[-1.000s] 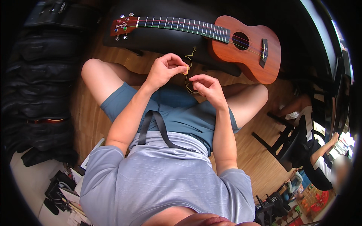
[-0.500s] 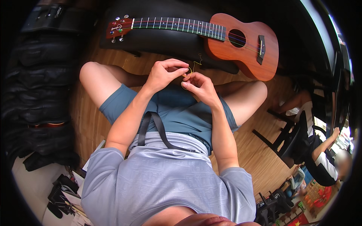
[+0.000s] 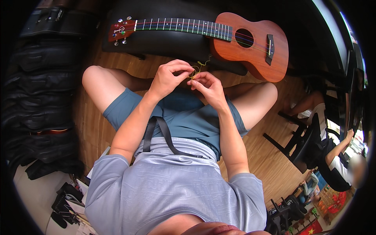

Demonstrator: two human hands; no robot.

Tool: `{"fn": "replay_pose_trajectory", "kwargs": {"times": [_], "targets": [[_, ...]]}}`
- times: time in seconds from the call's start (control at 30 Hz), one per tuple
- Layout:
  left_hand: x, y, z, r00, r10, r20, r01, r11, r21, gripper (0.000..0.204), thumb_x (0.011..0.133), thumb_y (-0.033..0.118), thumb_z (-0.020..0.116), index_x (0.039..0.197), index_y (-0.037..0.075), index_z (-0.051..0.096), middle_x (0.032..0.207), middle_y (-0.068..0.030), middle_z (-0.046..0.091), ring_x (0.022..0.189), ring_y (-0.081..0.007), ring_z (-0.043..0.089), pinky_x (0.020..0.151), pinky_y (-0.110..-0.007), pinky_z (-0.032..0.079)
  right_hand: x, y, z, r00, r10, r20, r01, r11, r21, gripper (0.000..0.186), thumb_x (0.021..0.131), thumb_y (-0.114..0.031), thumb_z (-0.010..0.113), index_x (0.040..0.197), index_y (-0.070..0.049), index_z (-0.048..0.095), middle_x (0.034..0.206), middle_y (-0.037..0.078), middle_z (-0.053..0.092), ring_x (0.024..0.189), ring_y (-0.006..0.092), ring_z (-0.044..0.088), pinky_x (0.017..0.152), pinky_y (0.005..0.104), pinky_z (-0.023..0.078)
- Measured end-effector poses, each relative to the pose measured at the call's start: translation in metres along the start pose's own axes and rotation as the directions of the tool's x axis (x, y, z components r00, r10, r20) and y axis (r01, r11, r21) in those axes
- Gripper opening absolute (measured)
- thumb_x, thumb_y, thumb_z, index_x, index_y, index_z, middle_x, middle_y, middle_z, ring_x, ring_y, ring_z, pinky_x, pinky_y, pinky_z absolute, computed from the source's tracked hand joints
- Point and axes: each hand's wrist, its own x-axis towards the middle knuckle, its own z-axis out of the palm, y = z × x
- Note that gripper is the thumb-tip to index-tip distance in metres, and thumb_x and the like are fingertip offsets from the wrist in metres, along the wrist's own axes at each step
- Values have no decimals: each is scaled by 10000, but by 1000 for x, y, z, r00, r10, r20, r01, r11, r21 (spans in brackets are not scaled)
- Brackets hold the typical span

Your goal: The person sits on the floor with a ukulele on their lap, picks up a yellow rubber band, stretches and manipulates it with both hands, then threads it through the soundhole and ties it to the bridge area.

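Observation:
Between my two hands, above my lap, is a thin yellow ukulele string (image 3: 197, 69) looped into a small loose coil. One wavy end trails up and away toward the bench. My left hand (image 3: 169, 79) pinches the coil's left side between thumb and fingertips. On the other side, my right hand (image 3: 208, 88) holds the coil's lower part with bent fingers and thumb. Beyond them a brown wooden ukulele (image 3: 258, 33) lies face up, its headstock to the left and its body to the right. Coloured strings run along its neck.
The ukulele rests on a black padded bench (image 3: 166, 43). Black instrument cases (image 3: 47, 86) line the left side. At the right, a seated person (image 3: 338, 164) is beside a black chair (image 3: 303, 150). My knees spread either side of my hands over a wooden floor (image 3: 270, 172).
My right hand has shifted slightly, and its fingers are more bunched around the string. The string's loops stand higher between the hands. The ukulele appears in almost the same place.

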Motion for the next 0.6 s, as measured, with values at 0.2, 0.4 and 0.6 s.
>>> {"fn": "replay_pose_trajectory", "kwargs": {"times": [0.2, 0.4, 0.6], "targets": [[-1, 4, 0, 997, 76, 24, -78, 992, 96, 143, 827, -6, 706, 959, 25, 752, 981, -88, 712, 921, -205, 687, 818, -300, 547, 2, 1, -2, 997, 13, -82, -18, 998, -54, 209, 945, -153, 676, 1055, 24, 660, 945, 78, 720, 844, 113, 652, 797, 247, 508], [-2, 4, -4, 995, 95, 34, -100, 977, 189, 139, 818, -22, 679, 940, 16, 731, 970, -92, 695, 905, -235, 685, 805, -319, 548, 1, -3, -6, 947, -16, -322, -34, 988, -149, 205, 935, -171, 694, 1014, 18, 699, 946, 75, 728, 856, 116, 654, 825, 248, 503], [0, 1, -13, 991, 120, -52, -102, 956, 275, 107, 824, -26, 643, 906, 13, 699, 968, -99, 673, 896, -262, 675, 796, -338, 542, 2, 4, -23, 969, -4, -246, 21, 998, 66, 205, 970, -194, 639, 998, 8, 663, 1048, 104, 715, 996, 152, 634, 952, 303, 466]]}}
